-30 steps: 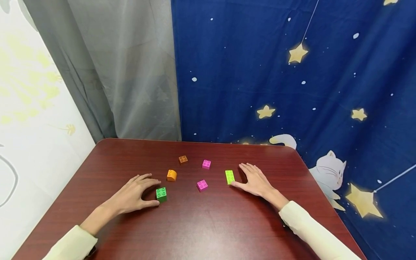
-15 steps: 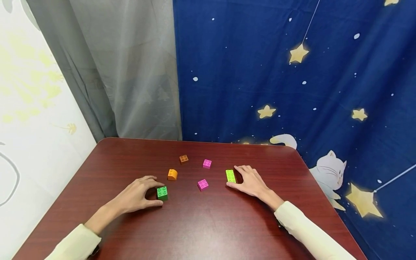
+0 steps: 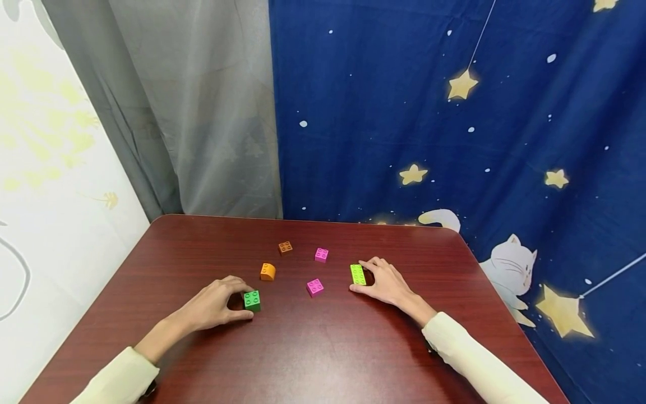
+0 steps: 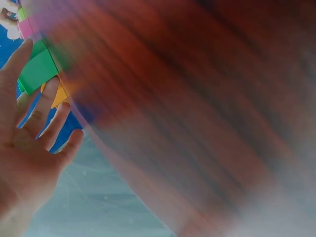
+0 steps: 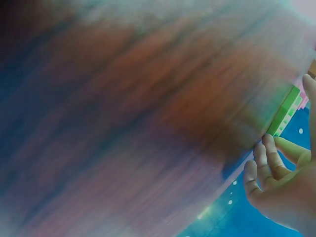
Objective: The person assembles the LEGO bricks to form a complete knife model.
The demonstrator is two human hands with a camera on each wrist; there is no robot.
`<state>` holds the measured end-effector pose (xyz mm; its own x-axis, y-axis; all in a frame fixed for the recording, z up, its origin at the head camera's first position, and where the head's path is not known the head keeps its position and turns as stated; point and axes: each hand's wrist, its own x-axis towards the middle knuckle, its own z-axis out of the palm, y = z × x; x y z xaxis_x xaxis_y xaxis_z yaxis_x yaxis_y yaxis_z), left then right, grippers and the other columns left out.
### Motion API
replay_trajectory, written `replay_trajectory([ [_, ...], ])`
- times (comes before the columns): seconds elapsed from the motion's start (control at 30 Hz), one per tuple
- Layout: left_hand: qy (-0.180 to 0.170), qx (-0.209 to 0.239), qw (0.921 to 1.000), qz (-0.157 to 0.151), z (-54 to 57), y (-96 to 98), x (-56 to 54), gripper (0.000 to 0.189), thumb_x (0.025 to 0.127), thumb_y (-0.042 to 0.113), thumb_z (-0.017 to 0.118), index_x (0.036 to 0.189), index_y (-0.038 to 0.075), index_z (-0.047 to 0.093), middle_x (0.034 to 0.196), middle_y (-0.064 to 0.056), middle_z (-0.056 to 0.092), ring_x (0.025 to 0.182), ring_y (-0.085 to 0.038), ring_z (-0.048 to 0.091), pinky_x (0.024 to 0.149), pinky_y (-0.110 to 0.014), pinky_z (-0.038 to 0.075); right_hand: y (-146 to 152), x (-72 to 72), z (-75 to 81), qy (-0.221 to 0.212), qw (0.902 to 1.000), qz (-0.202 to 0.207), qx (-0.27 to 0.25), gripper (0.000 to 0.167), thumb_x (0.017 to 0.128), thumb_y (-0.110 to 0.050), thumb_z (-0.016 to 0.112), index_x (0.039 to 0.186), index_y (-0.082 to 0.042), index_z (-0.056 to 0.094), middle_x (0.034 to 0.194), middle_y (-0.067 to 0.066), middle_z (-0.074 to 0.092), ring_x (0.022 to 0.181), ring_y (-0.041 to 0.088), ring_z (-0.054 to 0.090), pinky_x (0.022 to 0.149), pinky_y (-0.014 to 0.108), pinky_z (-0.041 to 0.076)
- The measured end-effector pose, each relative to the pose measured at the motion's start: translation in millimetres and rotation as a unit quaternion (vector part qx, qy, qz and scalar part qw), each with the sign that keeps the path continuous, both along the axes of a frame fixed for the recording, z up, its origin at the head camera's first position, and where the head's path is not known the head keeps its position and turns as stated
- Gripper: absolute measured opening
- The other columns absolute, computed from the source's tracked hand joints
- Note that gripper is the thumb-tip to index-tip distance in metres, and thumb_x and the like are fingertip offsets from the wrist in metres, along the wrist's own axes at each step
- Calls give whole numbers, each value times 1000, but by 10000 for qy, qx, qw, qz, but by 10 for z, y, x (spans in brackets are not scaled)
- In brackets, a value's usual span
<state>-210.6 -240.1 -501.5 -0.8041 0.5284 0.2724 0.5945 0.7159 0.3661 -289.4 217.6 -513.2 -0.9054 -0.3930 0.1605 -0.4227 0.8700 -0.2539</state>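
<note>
My left hand (image 3: 214, 306) rests at the left of the table, thumb at the near face of a green toy building brick (image 3: 252, 302) and fingers curled behind it. In the left wrist view the green brick (image 4: 38, 71) lies between thumb and fingers. On the right side, my right hand (image 3: 386, 285) spans a long lime-green building brick (image 3: 358, 275), thumb at its near end and index finger at its far end. The right wrist view shows the lime brick (image 5: 285, 112) edge-on beside the fingertips. Both bricks sit on the table; how firmly they are held cannot be seen.
Between the hands lie two magenta bricks, one nearer (image 3: 315, 288) and one farther (image 3: 321, 255). An orange rounded brick (image 3: 268, 272) is just beyond the green one, with a brown brick (image 3: 285, 247) farther back. Curtains (image 3: 353, 112) hang behind the dark red table (image 3: 313, 353).
The fingers of both hands have drawn in closer around the green and lime bricks. The right hand has shifted slightly left. The bricks stay in place on the table.
</note>
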Motion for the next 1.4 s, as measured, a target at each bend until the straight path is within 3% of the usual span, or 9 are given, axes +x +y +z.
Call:
replay_trajectory([
  [0.33, -365, 54, 9993, 35, 7, 0, 19, 38, 83, 39, 88, 115, 22, 76, 113, 11, 67, 109, -11, 63, 91, -40, 55, 15, 12, 26, -161, 9990, 281, -295, 73, 84, -44, 82, 145, -10, 62, 116, 3, 63, 103, 20, 57, 87, 41, 50],
  [0.47, -401, 131, 9991, 52, 9, 15, 34, 39, 83, 37, 89, 115, 20, 76, 115, 7, 67, 109, -13, 63, 91, -41, 55, 34, 10, 33, -235, 9978, 424, -461, 68, 84, -31, 82, 144, -9, 62, 113, 2, 64, 102, 18, 57, 85, 38, 51],
  [0.67, -389, 277, 9989, 19, -11, 49, 45, 38, 83, 35, 89, 114, 18, 76, 113, 7, 68, 107, -13, 64, 90, -40, 55, 59, 23, 55, -338, 9947, 616, -754, 60, 86, -17, 80, 142, -7, 63, 116, 6, 66, 106, 23, 61, 90, 44, 50],
  [0.93, -406, 529, 9978, -44, -51, 109, 37, 34, 84, 34, 89, 112, 19, 76, 107, 14, 70, 103, -11, 64, 88, -37, 54, 69, -2, 35, -322, 9944, 579, -817, 56, 90, -30, 82, 139, -10, 66, 115, 5, 67, 102, 20, 62, 87, 39, 50],
  [1.2, -691, 698, 9951, 132, -46, 162, 34, 34, 83, 35, 89, 111, 21, 76, 106, 15, 69, 104, -13, 62, 88, -38, 54, 95, -30, 53, -403, 9917, 612, -1060, 43, 89, -25, 84, 129, -13, 73, 107, 1, 68, 93, 16, 63, 78, 31, 50],
  [1.4, -665, 744, 9948, 183, -61, 217, 4, 35, 83, 36, 90, 112, 21, 77, 106, 14, 69, 102, -13, 61, 86, -36, 53, 102, -5, 86, -339, 9907, 715, -1103, 41, 89, -23, 84, 128, -13, 74, 107, 0, 68, 92, 15, 63, 77, 30, 50],
])
